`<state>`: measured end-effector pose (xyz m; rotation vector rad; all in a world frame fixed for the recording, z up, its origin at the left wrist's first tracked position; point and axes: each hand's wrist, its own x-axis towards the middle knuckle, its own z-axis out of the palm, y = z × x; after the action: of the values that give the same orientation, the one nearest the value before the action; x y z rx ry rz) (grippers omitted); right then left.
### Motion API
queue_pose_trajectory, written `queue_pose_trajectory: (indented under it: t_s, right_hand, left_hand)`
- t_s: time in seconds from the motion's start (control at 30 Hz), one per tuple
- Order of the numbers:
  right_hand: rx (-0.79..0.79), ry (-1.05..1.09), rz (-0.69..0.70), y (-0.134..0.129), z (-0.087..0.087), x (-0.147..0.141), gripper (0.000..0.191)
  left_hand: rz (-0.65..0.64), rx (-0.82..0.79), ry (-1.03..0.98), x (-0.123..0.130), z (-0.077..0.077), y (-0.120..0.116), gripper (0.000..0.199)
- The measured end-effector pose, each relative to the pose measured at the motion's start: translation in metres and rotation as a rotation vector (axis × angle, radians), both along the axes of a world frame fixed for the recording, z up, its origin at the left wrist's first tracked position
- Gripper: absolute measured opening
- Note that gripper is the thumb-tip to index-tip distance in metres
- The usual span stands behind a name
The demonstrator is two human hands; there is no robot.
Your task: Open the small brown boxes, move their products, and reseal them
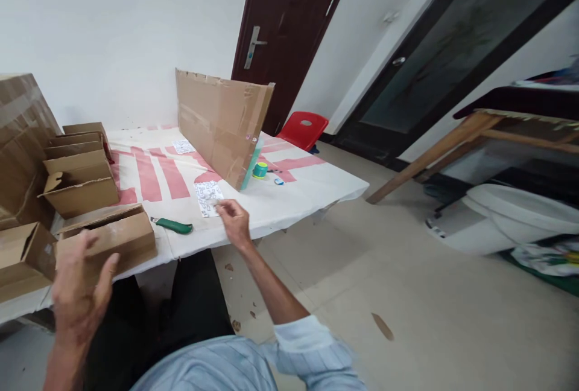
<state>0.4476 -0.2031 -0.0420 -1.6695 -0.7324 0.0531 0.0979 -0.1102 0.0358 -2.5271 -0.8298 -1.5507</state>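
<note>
My left hand [80, 291] is raised in front of a small cardboard box [131, 234], its thumb and fingers apart and nothing held. My right hand [235, 222] is at the table's front edge, thumb and fingertips pinched together. Whatever sits in that pinch is too small to name. Just beyond those fingertips lies a white sheet with a dark printed pattern [207, 195]. Between the box and the sheet rests a green utility knife [172, 225].
More open cardboard boxes [84, 189] stand at the left. A large cardboard panel [217, 119] stands upright on the table [316, 189]. Beside it are a teal tape roll [260, 169] and a blue-and-white round item [279, 181]. A red chair [302, 128] stands behind the table.
</note>
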Motion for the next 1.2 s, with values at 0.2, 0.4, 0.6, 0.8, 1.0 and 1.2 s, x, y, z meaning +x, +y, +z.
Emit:
queue_pose_trajectory:
  t_s: [0.2, 0.4, 0.6, 0.8, 1.0, 1.2]
  right_hand:
    - [-0.220, -0.078, -0.258, -0.025, -0.040, 0.117, 0.026]
    - [-0.372, -0.152, -0.268, -0.025, -0.072, 0.141, 0.012]
    - [-0.359, -0.232, -0.232, -0.030, -0.088, 0.144, 0.016]
    - [-0.254, -0.300, -0.290, -0.031, -0.081, 0.138, 0.021]
    - [0.004, -0.384, 0.036, 0.006, -0.055, 0.044, 0.032]
    - [-0.005, -0.248, 0.731, 0.042, -0.030, -0.080, 0.055]
  left_hand:
    - [0.260, -0.115, 0.073, -0.046, -0.012, 0.044, 0.078]
    - [0.267, -0.291, 0.114, -0.045, -0.041, 0.060, 0.091]
    - [0.267, -0.373, 0.085, -0.046, -0.049, 0.060, 0.090]
    - [0.273, -0.455, 0.064, -0.050, -0.052, 0.056, 0.092]
    - [0.204, -0.478, 0.034, -0.049, -0.051, 0.045, 0.096]
    - [0.161, -0.469, 0.014, -0.058, -0.061, 0.037, 0.075]
